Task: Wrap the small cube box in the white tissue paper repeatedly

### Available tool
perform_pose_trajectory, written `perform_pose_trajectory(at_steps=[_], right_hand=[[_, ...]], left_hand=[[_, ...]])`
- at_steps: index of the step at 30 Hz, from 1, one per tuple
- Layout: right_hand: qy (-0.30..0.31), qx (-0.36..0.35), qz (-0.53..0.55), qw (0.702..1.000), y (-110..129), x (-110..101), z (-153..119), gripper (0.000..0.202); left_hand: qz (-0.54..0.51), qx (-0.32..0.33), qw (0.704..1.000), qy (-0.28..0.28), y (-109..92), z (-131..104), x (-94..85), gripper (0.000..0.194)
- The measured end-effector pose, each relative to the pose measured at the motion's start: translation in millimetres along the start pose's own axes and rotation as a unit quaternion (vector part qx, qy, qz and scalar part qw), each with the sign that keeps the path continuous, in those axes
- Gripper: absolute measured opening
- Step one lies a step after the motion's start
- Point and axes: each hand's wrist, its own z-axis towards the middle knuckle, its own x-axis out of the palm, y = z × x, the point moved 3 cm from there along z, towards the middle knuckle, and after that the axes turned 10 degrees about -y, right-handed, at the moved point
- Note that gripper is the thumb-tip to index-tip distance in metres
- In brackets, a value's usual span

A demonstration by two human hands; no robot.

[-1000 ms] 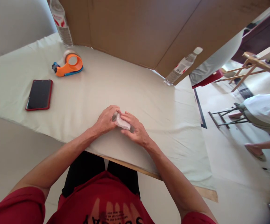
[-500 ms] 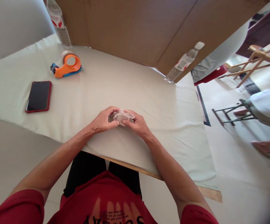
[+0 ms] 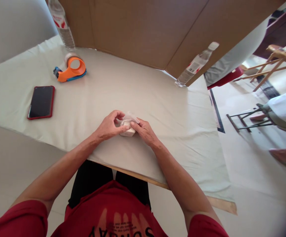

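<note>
Both hands meet near the front edge of the cloth-covered table (image 3: 145,95). My left hand (image 3: 109,126) and my right hand (image 3: 145,132) pinch a small white object in a clear plastic wrapper (image 3: 128,126) between their fingertips, just above the cloth. Most of the object is hidden by my fingers, so I cannot tell what it is.
A red-cased phone (image 3: 41,102) lies at the left, an orange tape dispenser (image 3: 71,69) behind it. Two water bottles (image 3: 59,19) (image 3: 194,64) stand against a cardboard screen (image 3: 143,29). Another person's legs (image 3: 281,131) and a stool (image 3: 246,118) are at the right.
The small wrapped object has been turned and reshaped between my fingers; my hands stayed in the same spot. The view shifted slightly.
</note>
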Motion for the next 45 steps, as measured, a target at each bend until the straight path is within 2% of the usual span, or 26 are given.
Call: perform_pose_trajectory(at_steps=[2,5,8,13,16,19,24,30,36,39,45], right_hand=[[-0.010,0.001,-0.002,1.000,-1,0,1,0.036],[-0.025,-0.005,-0.007,1.000,-2,0,2,0.034],[-0.039,-0.014,-0.005,0.999,-2,0,3,0.033],[-0.068,-0.034,0.012,0.997,-4,-4,1,0.044],[-0.138,-0.035,-0.023,0.990,-8,-14,-3,0.049],[-0.206,-0.032,-0.062,0.976,-8,-24,-10,0.045],[-0.156,-0.037,-0.049,0.986,-3,-18,-13,0.034],[-0.132,-0.082,-0.069,0.985,-2,-7,-7,0.031],[-0.086,-0.092,-0.101,0.987,0,-8,-5,0.031],[-0.059,-0.080,-0.099,0.990,2,-8,-3,0.030],[-0.076,-0.056,-0.103,0.990,5,-8,-1,0.025]], left_hand=[[0.041,0.026,0.999,-0.018,-6,-1,-3.7,0.043],[0.072,0.042,0.996,0.008,-9,-3,-4.0,0.039],[0.081,0.048,0.995,0.037,-8,-3,-2.3,0.037],[0.075,0.069,0.994,0.032,-6,-2,-2.8,0.037],[0.079,0.084,0.993,0.026,-6,-2,-3.3,0.035],[0.079,0.094,0.992,0.027,-7,-2,-3.0,0.033],[0.075,0.086,0.993,0.043,-7,-2,-1.7,0.034],[0.049,0.071,0.993,0.082,-6,-2,-0.8,0.037],[0.022,0.109,0.990,0.084,-4,-3,-1.0,0.035],[0.020,0.094,0.991,0.097,-3,-3,-0.5,0.037],[0.029,0.068,0.992,0.099,-2,-3,0.0,0.040]])
